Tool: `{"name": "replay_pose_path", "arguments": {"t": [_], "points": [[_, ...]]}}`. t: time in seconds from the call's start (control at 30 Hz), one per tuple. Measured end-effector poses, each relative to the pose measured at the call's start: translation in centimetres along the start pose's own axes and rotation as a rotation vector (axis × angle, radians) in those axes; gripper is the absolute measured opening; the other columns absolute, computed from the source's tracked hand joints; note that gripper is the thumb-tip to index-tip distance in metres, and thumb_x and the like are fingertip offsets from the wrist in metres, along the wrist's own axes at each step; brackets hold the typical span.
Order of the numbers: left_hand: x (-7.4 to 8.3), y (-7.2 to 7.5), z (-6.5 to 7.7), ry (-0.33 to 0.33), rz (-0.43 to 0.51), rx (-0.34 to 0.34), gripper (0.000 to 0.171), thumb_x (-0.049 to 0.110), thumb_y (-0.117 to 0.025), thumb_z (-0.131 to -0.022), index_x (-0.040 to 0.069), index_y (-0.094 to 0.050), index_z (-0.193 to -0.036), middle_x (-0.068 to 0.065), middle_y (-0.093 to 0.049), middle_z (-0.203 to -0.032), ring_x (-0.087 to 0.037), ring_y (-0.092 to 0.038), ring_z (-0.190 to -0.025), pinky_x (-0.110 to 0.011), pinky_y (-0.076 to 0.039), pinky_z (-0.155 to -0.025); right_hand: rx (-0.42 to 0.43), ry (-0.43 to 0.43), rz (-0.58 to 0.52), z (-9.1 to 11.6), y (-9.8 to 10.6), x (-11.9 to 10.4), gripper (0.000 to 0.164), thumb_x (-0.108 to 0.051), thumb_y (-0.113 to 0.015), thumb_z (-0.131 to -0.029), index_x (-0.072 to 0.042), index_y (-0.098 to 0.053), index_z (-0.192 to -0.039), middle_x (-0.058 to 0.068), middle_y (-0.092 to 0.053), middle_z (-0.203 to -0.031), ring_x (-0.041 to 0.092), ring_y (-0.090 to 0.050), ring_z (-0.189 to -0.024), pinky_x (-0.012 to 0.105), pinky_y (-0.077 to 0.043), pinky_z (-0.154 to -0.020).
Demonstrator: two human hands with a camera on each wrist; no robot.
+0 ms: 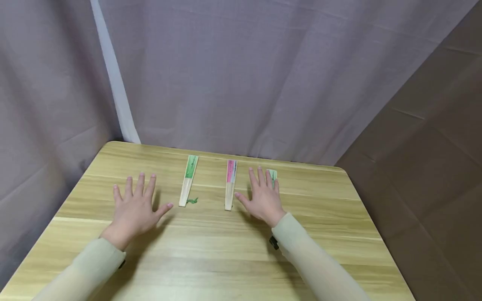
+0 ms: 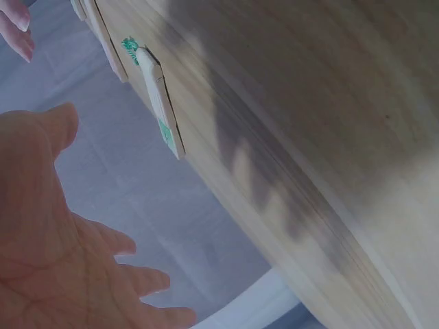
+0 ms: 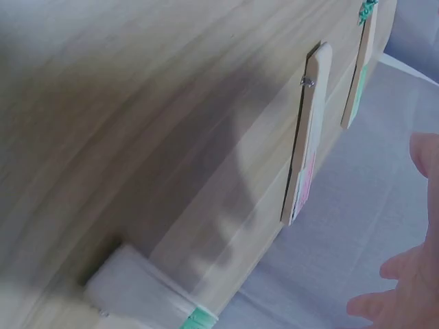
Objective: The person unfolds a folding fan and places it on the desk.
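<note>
Three folded fans lie in a row near the far side of the wooden table. The left one (image 1: 188,179) is green at its top, with a green tassel (image 1: 192,200) by its lower end. Pink and bluish-grey cover the upper part of the middle fan (image 1: 230,184). Partly hidden behind my right hand (image 1: 263,201) is a pale green fan (image 1: 272,175). That hand hovers above the table, fingers spread and holding nothing. My left hand (image 1: 135,211) also hovers with spread fingers, left of the green fan. In the left wrist view its palm (image 2: 68,267) is bare.
The light wood table (image 1: 211,259) has rounded far corners. Grey curtain (image 1: 226,83) hangs right behind its far edge, and a brownish curtain (image 1: 425,138) hangs along the right. A white strip (image 1: 116,75) runs down the curtain at the left.
</note>
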State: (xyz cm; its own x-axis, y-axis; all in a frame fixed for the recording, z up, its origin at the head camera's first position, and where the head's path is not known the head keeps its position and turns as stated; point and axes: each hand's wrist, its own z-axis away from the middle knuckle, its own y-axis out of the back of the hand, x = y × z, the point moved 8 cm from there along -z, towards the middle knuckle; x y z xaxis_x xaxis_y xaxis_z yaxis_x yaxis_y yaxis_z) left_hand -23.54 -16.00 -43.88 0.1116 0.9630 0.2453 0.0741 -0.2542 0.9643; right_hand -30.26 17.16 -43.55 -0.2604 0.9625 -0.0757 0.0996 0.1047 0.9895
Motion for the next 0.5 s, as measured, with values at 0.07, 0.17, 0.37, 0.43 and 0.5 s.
{"name": "replay_pose_path", "arguments": {"t": [0.07,0.17,0.37,0.43,0.5], "points": [[-0.1,0.0,0.1,0.003,0.002,-0.001,0.101,0.078,-0.031,-0.087,0.008,-0.007,-0.155,-0.029,-0.004,-0.156,-0.058,-0.002,-0.137,-0.072,0.017,-0.102,-0.007,0.002,-0.018,-0.2,0.0,-0.3,0.092,-0.073,-0.040,-0.089,-0.019,-0.007,-0.156,0.016,-0.006,-0.160,0.042,-0.005,-0.144,0.066,-0.008,-0.112],[-0.4,0.0,0.1,0.010,-0.001,-0.007,0.101,0.079,-0.030,-0.087,0.008,-0.008,-0.155,-0.029,-0.005,-0.156,-0.057,-0.002,-0.137,-0.072,0.017,-0.102,-0.015,0.008,-0.036,-0.4,-0.1,-0.8,0.092,-0.074,-0.038,-0.089,-0.019,-0.007,-0.156,0.016,-0.007,-0.160,0.042,-0.004,-0.144,0.065,-0.008,-0.113],[-0.7,-0.2,0.2,0.020,-0.001,-0.013,0.103,0.081,-0.028,-0.085,0.009,-0.007,-0.155,-0.029,-0.007,-0.156,-0.056,-0.002,-0.137,-0.074,0.014,-0.103,-0.007,0.026,-0.052,-1.0,-0.2,-1.5,0.093,-0.072,-0.040,-0.089,-0.016,-0.009,-0.156,0.018,-0.012,-0.159,0.043,-0.011,-0.143,0.063,-0.014,-0.113],[-0.8,-0.2,0.2,0.022,0.007,-0.015,0.103,0.081,-0.028,-0.085,0.009,-0.006,-0.155,-0.029,-0.007,-0.156,-0.056,-0.003,-0.137,-0.074,0.013,-0.103,-0.004,0.037,-0.065,-1.2,-0.2,-1.8,0.093,-0.071,-0.042,-0.089,-0.016,-0.009,-0.156,0.019,-0.014,-0.158,0.044,-0.013,-0.142,0.063,-0.015,-0.113],[-0.9,-0.3,0.3,0.026,0.009,-0.023,0.105,0.082,-0.028,-0.084,0.008,-0.006,-0.155,-0.029,-0.006,-0.155,-0.057,-0.003,-0.137,-0.075,0.012,-0.103,-0.009,0.047,-0.069,-1.5,-0.3,-2.2,0.094,-0.074,-0.040,-0.088,-0.018,-0.007,-0.156,0.020,-0.016,-0.157,0.044,-0.014,-0.142,0.063,-0.015,-0.113]]}}
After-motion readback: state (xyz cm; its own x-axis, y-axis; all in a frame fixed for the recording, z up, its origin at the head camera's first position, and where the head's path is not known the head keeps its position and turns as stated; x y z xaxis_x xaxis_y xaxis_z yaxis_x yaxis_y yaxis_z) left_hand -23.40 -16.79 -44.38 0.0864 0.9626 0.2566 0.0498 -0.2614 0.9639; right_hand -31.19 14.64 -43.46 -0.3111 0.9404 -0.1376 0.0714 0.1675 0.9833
